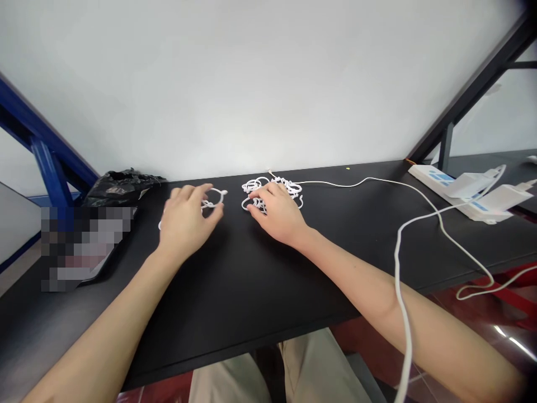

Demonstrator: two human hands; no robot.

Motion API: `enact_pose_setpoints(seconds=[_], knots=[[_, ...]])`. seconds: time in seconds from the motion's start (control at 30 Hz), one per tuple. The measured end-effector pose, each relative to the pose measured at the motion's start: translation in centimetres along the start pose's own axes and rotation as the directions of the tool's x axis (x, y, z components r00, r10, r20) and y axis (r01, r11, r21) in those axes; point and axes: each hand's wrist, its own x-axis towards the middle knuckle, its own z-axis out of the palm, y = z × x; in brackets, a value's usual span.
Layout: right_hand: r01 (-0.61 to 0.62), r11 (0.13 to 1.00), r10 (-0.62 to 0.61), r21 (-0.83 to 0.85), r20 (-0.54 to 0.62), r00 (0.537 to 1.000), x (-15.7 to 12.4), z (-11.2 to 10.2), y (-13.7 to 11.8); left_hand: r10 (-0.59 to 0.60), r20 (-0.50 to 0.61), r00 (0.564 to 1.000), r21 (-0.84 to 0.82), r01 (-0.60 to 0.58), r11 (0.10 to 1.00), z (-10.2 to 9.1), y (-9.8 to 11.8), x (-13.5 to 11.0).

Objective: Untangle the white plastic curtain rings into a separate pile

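Observation:
My left hand [187, 219] lies on the black table [235, 291], fingers spread over a small coiled white cable [215, 199]. To its right, my right hand [277, 212] rests with fingers apart on a tangled bundle of white cable [289, 187], fingertips touching the loops. Neither hand has lifted anything.
A long white cable [398, 240] runs from the tangle across the table, over my right forearm and off the front edge. A white power strip with adapters [470, 193] sits at the right. A crumpled black bag [119, 186] lies at the back left.

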Motion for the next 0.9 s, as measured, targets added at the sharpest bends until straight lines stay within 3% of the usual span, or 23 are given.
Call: enact_pose_setpoints(seconds=[0.07, 0.17, 0.33, 0.47, 0.7, 0.9], knots=[[0.017, 0.991, -0.014, -0.131, 0.021, 1.0, 0.1, -0.2, 0.3, -0.086, -0.036, 0.996, 0.131, 0.09, 0.987, -0.3, -0.5, 0.0], [0.021, 0.976, -0.001, -0.215, 0.09, 0.996, 0.1, -0.2, 0.5, -0.099, 0.004, 0.995, 0.187, 0.096, 0.978, -0.4, -0.8, 0.0], [0.047, 0.958, -0.004, -0.284, 0.151, 0.989, 0.0, 0.1, 0.7, 0.07, 0.079, 0.994, 0.044, -0.073, 0.996, 0.7, -0.5, 0.0], [0.063, 0.964, -0.027, -0.259, 0.138, 0.99, 0.0, 0.2, 0.9, 0.23, 0.129, 0.965, -0.124, -0.214, 0.969, 1.2, -0.4, 0.0], [0.075, 0.975, -0.043, -0.208, 0.154, 0.987, 0.0, 0.1, 0.6, 0.239, 0.169, 0.956, -0.218, -0.2, 0.955, 1.0, -0.2, -0.1], [-0.017, 0.944, 0.052, -0.329, 0.096, 0.994, 0.0, -0.3, 0.4, 0.254, 0.196, 0.947, -0.225, -0.209, 0.952, 1.0, 0.0, -0.2]])
